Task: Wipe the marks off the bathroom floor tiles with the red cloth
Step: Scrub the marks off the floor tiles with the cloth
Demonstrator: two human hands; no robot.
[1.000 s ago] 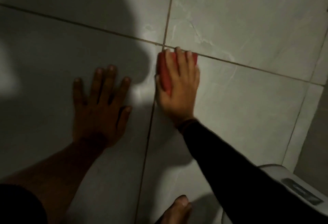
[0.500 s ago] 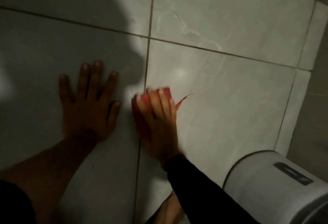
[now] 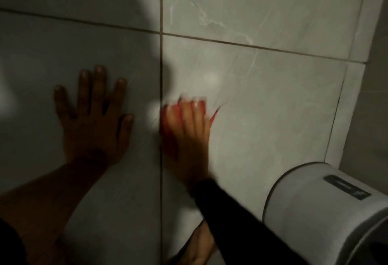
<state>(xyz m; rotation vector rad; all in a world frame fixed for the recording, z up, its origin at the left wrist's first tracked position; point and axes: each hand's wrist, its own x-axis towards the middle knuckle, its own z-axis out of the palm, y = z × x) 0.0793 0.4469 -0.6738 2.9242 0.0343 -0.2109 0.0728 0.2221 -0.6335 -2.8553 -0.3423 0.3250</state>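
My right hand (image 3: 189,136) presses flat on the red cloth (image 3: 168,139), which lies on a pale grey marbled floor tile (image 3: 273,107) just right of a vertical grout line. Red shows along the hand's left side, between the fingers, and as a thin corner at the right. The hand is blurred by motion. My left hand (image 3: 94,120) rests flat on the shaded tile to the left, fingers spread, holding nothing. I cannot make out distinct marks on the tiles in this dim light.
A white lidded bin or toilet part (image 3: 327,208) stands at the lower right. A wall base (image 3: 373,97) runs along the right edge. My bare foot (image 3: 197,246) shows at the bottom. A large shadow covers the left tiles.
My right hand has dragged the red cloth toward me from the grout crossing down the right tile. The view has shifted, bringing the white object further in. The left hand stays planted.
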